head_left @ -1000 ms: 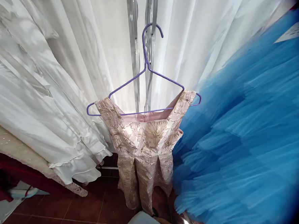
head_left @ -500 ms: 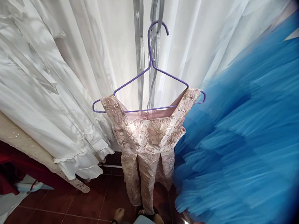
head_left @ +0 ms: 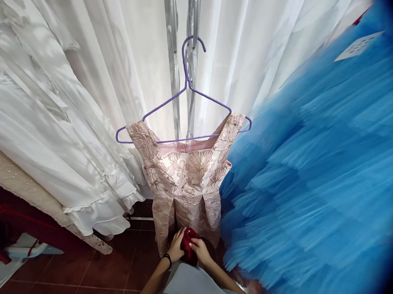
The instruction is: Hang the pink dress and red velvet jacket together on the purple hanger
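Note:
At the lower middle of the head view, my left hand (head_left: 177, 246), with a black band on its wrist, is closed on the left side of a dark red cloth (head_left: 188, 247). My right hand (head_left: 200, 250) pinches the same cloth from the right. The cloth is small and bunched, with a tiny pale spot near its top; its exact kind is unclear. Just beyond both hands hangs a pink and gold brocade dress (head_left: 189, 174) on a purple hanger (head_left: 165, 105). The hands cover part of its skirt.
White garments (head_left: 85, 171) hang on the left beside a cream sparkly fabric (head_left: 29, 188). Blue layered tulle (head_left: 305, 180) fills the right, with a white tag (head_left: 357, 47) on it. White curtains (head_left: 236, 42) and a metal stand (head_left: 175, 68) are behind the hanger. The floor (head_left: 100, 272) is dark red tile.
Both hands have come up in front of the skirt with the dark red cloth, which was not visible before. The view has shifted, so the dress and hanger appear farther left.

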A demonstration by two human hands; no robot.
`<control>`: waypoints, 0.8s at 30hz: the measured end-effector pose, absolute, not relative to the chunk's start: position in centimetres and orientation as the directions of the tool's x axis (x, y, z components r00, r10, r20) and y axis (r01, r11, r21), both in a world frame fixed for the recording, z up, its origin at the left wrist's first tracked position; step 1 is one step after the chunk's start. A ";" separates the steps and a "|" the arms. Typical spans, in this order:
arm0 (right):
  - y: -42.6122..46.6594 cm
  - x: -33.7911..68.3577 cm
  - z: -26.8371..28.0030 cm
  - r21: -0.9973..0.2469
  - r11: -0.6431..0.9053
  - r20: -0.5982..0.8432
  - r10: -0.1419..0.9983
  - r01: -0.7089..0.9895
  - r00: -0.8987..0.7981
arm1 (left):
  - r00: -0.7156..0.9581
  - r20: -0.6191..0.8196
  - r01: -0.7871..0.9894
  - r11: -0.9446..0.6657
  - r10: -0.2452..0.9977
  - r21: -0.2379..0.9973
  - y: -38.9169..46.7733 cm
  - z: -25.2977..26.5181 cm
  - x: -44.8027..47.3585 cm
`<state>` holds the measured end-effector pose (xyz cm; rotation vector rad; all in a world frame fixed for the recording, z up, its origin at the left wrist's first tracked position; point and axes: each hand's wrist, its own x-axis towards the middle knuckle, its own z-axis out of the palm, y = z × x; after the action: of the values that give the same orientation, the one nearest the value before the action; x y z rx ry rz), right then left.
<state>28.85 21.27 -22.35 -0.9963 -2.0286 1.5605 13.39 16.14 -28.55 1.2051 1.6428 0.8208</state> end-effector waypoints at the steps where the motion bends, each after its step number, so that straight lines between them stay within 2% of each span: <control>1: 21.7 29.1 -21.9 -0.949 0.109 -0.110 0.763 0.295 -0.637 | -0.098 -0.262 0.348 0.279 0.960 0.895 16.5 -27.8 13.5; 6: 25.3 29.5 -18.7 -0.950 0.102 -0.086 0.822 0.294 -0.563 | -0.030 -0.207 0.301 0.206 0.978 0.931 18.3 -23.0 13.1; 11: 28.7 30.2 -12.7 -0.954 0.164 -0.042 0.755 0.251 -0.654 | 0.062 -0.088 0.237 0.071 0.994 0.969 19.9 -16.1 11.8; 14: 30.0 31.8 -8.2 -0.944 0.232 -0.028 0.654 0.236 -0.756 | 0.052 -0.021 0.218 0.009 0.998 0.976 20.0 -11.5 10.5; 17: 31.4 34.1 -4.5 -0.863 0.387 -0.122 0.464 0.324 -0.878 | -0.008 0.064 0.293 -0.059 0.998 0.954 19.1 -7.2 8.2; 18: 31.8 35.0 -3.5 -0.823 0.438 -0.152 0.441 0.361 -0.884 | -0.037 0.095 0.348 -0.076 0.995 0.935 18.6 -6.0 7.2; 20: 32.4 36.6 -1.9 -0.783 0.475 -0.131 0.505 0.402 -0.853 | -0.113 0.166 0.484 -0.091 0.980 0.870 17.5 -4.0 5.1; 24: 32.4 38.8 1.6 -0.804 0.482 0.096 0.683 0.348 -0.724 | -0.168 0.299 0.690 -0.105 0.939 0.716 15.3 -1.4 2.8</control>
<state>38.79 32.41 1.59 -0.8595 -2.3276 1.1271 2.83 15.32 -1.43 1.7931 1.8637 1.1468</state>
